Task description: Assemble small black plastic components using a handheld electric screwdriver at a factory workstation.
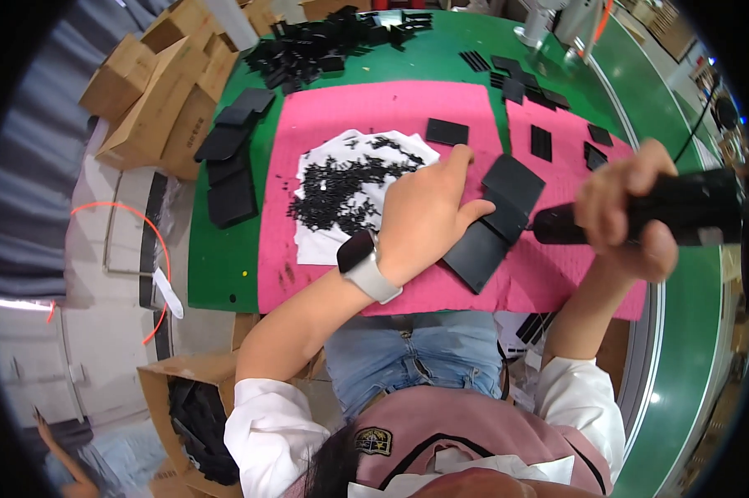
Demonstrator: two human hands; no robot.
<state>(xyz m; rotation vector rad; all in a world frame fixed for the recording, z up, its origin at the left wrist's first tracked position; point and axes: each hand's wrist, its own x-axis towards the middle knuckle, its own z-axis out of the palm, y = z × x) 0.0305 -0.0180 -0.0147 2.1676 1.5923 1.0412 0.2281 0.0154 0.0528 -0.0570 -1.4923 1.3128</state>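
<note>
My right hand [627,216] is wrapped around a black electric screwdriver [673,212]. The tool lies nearly level, its narrow end pointing left at a hinged-looking black plastic part [495,220] made of joined flat panels. That part lies aslant on the pink mat [374,104]. My left hand [428,207] reaches over the mat with thumb and index finger spread, the thumb tip at the part's left edge; its other fingers are mostly hidden. Under and beside this hand is a white cloth [316,249] strewn with many small black pieces [333,187]. A small black plate [447,132] lies beyond my fingertips.
Black panels [229,166] overlap along the green table's [204,266] left side. A heap of black parts [325,46] is at the far edge. More black plates [524,79] lie far right. Cardboard boxes [155,108] stand left; an open carton [155,382] sits below.
</note>
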